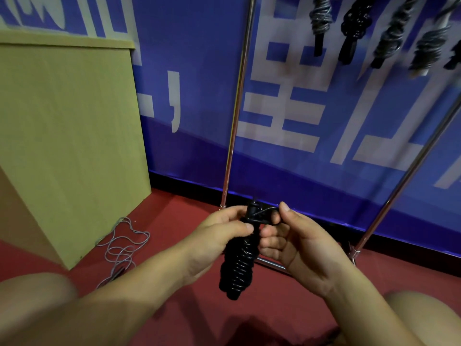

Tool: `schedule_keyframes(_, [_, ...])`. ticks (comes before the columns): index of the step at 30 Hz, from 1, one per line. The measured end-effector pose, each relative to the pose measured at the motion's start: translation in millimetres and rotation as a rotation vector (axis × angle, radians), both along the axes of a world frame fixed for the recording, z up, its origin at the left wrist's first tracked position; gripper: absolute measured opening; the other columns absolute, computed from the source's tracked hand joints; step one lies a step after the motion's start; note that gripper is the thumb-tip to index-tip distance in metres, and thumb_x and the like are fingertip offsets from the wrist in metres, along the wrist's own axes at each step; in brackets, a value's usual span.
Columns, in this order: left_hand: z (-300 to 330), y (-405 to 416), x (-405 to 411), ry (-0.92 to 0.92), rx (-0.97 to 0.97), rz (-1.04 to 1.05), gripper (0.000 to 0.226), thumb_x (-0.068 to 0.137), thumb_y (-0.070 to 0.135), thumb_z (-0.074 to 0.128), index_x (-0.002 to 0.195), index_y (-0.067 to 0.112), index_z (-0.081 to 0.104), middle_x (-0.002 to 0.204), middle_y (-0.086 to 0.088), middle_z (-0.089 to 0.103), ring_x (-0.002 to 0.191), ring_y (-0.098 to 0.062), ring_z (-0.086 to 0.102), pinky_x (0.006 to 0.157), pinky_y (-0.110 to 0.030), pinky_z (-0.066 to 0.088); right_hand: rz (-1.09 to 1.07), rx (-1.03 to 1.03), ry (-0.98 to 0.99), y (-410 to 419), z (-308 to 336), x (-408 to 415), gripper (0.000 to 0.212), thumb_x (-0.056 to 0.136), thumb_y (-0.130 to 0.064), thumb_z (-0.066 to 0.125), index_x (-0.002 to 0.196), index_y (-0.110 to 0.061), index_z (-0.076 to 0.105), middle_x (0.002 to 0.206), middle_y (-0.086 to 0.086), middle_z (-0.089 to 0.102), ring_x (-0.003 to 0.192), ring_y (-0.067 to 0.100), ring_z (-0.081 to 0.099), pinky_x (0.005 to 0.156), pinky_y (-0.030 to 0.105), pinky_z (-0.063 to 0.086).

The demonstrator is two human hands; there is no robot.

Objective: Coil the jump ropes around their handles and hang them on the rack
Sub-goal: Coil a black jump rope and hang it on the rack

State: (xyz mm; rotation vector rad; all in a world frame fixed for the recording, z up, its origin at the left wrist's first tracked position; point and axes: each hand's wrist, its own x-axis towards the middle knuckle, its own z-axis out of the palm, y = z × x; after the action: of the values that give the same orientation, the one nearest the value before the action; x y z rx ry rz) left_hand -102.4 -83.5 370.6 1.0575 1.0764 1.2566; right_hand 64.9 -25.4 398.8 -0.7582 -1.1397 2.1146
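Note:
A black jump rope [238,268] is wound in tight coils around its handles and hangs below my hands at the frame's centre. My left hand [222,233] grips the upper part of the bundle, thumb against the coils. My right hand [291,240] pinches the thin rope end at the top of the handles between thumb and forefinger. A loose grey jump rope [122,245] lies tangled on the red floor at the left. Several coiled ropes [354,23] hang from the metal rack [233,126] at the top right.
A tall yellow-green wooden box [69,136] stands at the left, close to the grey rope. A blue banner wall with white characters runs behind the rack. The rack's slanted right pole [409,176] and base bar [270,262] cross the red floor.

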Motion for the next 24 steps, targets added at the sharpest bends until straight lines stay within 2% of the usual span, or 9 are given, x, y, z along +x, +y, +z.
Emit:
schedule_keyframes(3, [1,-1,1,-0.051,-0.024,-0.049,0.049,0.073,0.016,0.048,0.117,0.014,0.067,0.094,-0.004,0.063,0.090,-0.019,0.058,0.082,-0.031,0.046,0.012,0.035,-0.018,-3,-2,-2,0.028,0.090,-0.034,0.054,0.070,-0.015,0.062,0.074,0.015,0.067,0.061,0.022,0.066,0.066,0.033,0.058])
schedule_keyframes(5, [5,-3,4,-0.101,-0.007,-0.094,0.044,0.075,0.018,0.046,0.114,0.011,0.065,0.088,-0.003,0.061,0.080,-0.014,0.058,0.073,-0.025,0.050,0.015,0.042,-0.017,-4,-3,-2,0.025,0.088,-0.032,0.055,0.074,-0.013,0.060,0.076,0.017,0.067,0.062,0.023,0.068,0.068,0.034,0.058])
schedule_keyframes(7, [8,-5,8,-0.155,0.035,-0.124,0.031,0.086,0.027,0.051,0.109,0.008,0.059,0.081,-0.004,0.055,0.070,-0.013,0.055,0.067,-0.024,0.049,0.027,0.062,-0.022,-5,-3,-2,0.023,0.088,-0.030,0.056,0.077,-0.011,0.061,0.077,0.017,0.068,0.063,0.024,0.068,0.069,0.035,0.058])
schedule_keyframes(10, [12,-6,11,-0.081,0.050,-0.039,0.042,0.096,0.049,0.056,0.104,0.007,0.057,0.076,-0.006,0.055,0.068,-0.019,0.056,0.062,-0.023,0.049,0.058,0.136,-0.048,-7,-2,-2,0.023,0.091,-0.026,0.060,0.074,-0.013,0.067,0.075,0.016,0.066,0.061,0.022,0.064,0.067,0.032,0.058])
schedule_keyframes(13, [8,-3,8,-0.001,0.043,-0.002,0.056,0.088,0.057,0.059,0.104,0.003,0.056,0.081,-0.007,0.062,0.077,-0.024,0.061,0.071,-0.031,0.048,0.015,0.166,-0.048,-8,-1,-3,0.019,0.087,-0.021,0.063,0.071,-0.012,0.070,0.072,0.015,0.063,0.061,0.020,0.060,0.065,0.030,0.056])
schedule_keyframes(16, [5,-3,6,0.043,-0.007,0.019,0.071,0.080,0.060,0.061,0.115,-0.001,0.051,0.088,-0.010,0.061,0.080,-0.027,0.058,0.076,-0.040,0.046,-0.057,0.209,-0.025,-6,-2,-1,0.007,0.080,-0.015,0.073,0.074,-0.011,0.073,0.073,0.016,0.065,0.063,0.022,0.061,0.064,0.031,0.056])
schedule_keyframes(18, [4,-2,5,0.055,-0.036,0.028,0.061,0.082,0.053,0.058,0.114,0.002,0.052,0.085,-0.010,0.060,0.074,-0.026,0.058,0.070,-0.036,0.047,-0.104,0.264,-0.039,-3,-3,1,0.003,0.073,-0.013,0.072,0.075,-0.014,0.074,0.076,0.015,0.068,0.065,0.021,0.062,0.069,0.031,0.057])
schedule_keyframes(20, [4,0,5,0.072,-0.035,0.035,0.048,0.081,0.047,0.058,0.113,0.011,0.055,0.081,-0.009,0.061,0.071,-0.023,0.060,0.064,-0.031,0.047,-0.149,0.305,-0.050,-1,-4,3,0.014,0.069,-0.006,0.075,0.079,-0.016,0.076,0.078,0.013,0.070,0.068,0.021,0.065,0.071,0.029,0.057])
schedule_keyframes(24, [5,3,3,0.187,-0.001,0.033,0.037,0.080,0.043,0.058,0.113,0.026,0.054,0.081,-0.005,0.064,0.071,-0.021,0.063,0.066,-0.033,0.049,-0.161,0.377,-0.041,2,-6,7,0.030,0.069,0.002,0.078,0.095,-0.011,0.073,0.086,0.012,0.073,0.075,0.021,0.068,0.073,0.027,0.057])
